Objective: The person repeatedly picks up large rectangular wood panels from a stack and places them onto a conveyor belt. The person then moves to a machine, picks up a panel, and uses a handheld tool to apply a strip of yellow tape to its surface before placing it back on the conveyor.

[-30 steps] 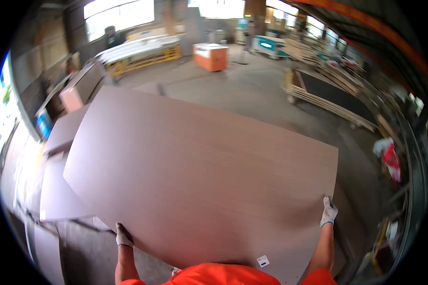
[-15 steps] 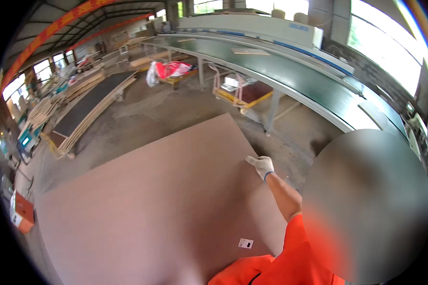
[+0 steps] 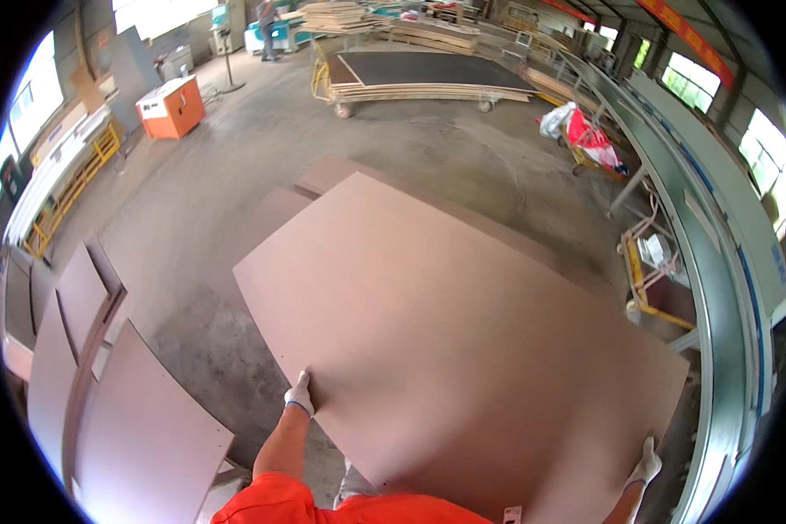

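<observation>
A large flat pinkish-brown board fills the middle of the view, tilted away from me. My left hand, in a pale glove, grips its left edge with the thumb on top and the fingers hidden underneath. Over at the right edge, my right hand is gloved too, its thumb along the face and its other fingers mostly out of sight. A small white label sticks to the board near me. Similar brown boards show from under or behind its far edge; whether they touch it I cannot tell.
More brown boards stand at the lower left. A long green-topped machine runs down the right side, beside a yellow-framed cart. Farther off are an orange cabinet, a trolley stacked with dark-topped sheets, and a person.
My view has swung left, so the machine now lies farther right. My left hand has come into view on the board's left edge; my right hand still holds the right edge.
</observation>
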The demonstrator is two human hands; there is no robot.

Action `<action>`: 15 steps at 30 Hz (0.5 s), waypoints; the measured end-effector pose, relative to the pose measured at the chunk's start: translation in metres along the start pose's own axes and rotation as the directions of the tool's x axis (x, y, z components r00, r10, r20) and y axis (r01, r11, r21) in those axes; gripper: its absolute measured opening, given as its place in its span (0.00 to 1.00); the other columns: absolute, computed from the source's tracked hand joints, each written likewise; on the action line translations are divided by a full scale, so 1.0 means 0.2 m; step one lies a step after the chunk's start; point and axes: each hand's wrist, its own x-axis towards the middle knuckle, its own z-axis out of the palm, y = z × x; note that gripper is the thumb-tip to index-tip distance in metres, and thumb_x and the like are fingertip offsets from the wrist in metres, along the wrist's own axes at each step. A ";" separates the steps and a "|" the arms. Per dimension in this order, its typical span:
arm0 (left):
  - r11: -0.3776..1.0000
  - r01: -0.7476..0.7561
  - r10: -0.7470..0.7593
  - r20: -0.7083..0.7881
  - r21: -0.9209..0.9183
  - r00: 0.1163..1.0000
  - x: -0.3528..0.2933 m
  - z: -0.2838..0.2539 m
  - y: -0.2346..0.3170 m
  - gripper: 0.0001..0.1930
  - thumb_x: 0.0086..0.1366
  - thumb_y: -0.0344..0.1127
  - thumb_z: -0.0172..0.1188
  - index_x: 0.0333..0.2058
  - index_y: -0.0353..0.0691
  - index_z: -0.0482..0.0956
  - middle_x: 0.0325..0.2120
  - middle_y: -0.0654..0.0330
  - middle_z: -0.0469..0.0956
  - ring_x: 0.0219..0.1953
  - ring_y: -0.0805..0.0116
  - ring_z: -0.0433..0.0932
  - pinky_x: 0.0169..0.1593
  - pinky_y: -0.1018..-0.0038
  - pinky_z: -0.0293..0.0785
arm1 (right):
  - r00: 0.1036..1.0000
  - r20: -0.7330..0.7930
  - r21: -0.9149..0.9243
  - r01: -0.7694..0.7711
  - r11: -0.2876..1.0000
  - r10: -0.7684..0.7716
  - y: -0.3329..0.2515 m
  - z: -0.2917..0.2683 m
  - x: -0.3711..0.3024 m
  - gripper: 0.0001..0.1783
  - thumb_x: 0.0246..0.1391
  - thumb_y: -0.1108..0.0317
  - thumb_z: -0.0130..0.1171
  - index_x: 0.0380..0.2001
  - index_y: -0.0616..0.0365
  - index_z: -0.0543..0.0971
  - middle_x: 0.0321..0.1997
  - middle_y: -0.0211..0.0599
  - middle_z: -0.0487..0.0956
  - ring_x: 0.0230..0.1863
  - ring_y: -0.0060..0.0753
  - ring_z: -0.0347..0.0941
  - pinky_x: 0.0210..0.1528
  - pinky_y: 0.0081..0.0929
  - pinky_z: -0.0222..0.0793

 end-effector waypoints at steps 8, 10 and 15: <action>0.986 0.081 -0.088 -0.044 -0.148 0.995 0.30 -0.36 -0.32 0.20 0.65 0.45 0.73 0.46 0.35 0.84 0.40 0.60 0.85 0.35 0.61 0.84 0.41 0.59 0.84 | 0.994 0.102 -0.054 0.029 0.998 -0.024 0.11 0.29 0.33 0.17 0.53 0.64 0.78 0.37 0.68 0.84 0.36 0.32 0.81 0.34 0.26 0.76 0.42 0.26 0.76; 0.989 0.146 -0.145 -0.181 -0.010 0.973 0.32 -0.38 -0.28 0.17 0.66 0.50 0.70 0.41 0.42 0.85 0.37 0.63 0.85 0.36 0.62 0.83 0.42 0.61 0.82 | 0.980 0.198 0.037 0.014 0.999 -0.021 0.10 0.42 0.28 0.18 0.54 0.66 0.77 0.39 0.69 0.84 0.39 0.35 0.83 0.37 0.27 0.77 0.45 0.26 0.76; 0.991 0.125 -0.115 -0.162 0.050 0.980 0.19 -0.30 -0.29 0.33 0.62 0.60 0.71 0.51 0.35 0.81 0.46 0.57 0.83 0.45 0.58 0.82 0.50 0.58 0.81 | 0.936 0.351 0.208 -0.075 0.975 -0.003 0.14 0.87 -0.03 0.20 0.54 0.69 0.76 0.44 0.72 0.83 0.45 0.39 0.83 0.42 0.31 0.80 0.49 0.29 0.77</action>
